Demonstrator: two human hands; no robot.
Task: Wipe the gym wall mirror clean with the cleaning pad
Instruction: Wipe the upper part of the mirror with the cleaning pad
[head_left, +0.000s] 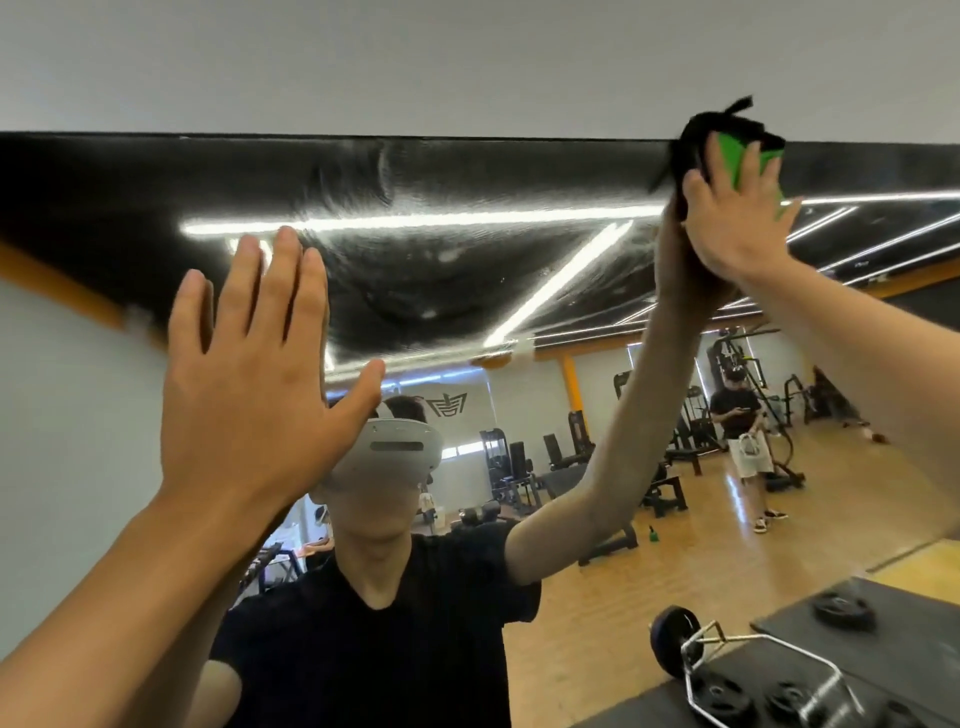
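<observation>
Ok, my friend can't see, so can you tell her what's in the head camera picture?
A person's right hand presses a green and black cleaning pad against the top edge of a big gym wall mirror. Their left hand lies flat and open on the glass, which reflects weight machines and a wooden floor.

Green and black cleaning pad, streaky mirror, white wall

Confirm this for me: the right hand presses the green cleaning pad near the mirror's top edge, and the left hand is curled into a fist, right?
Not quite. The head view shows the left hand open, fingers straight and spread. The right hand does press the green cleaning pad near the mirror's top edge.
</observation>
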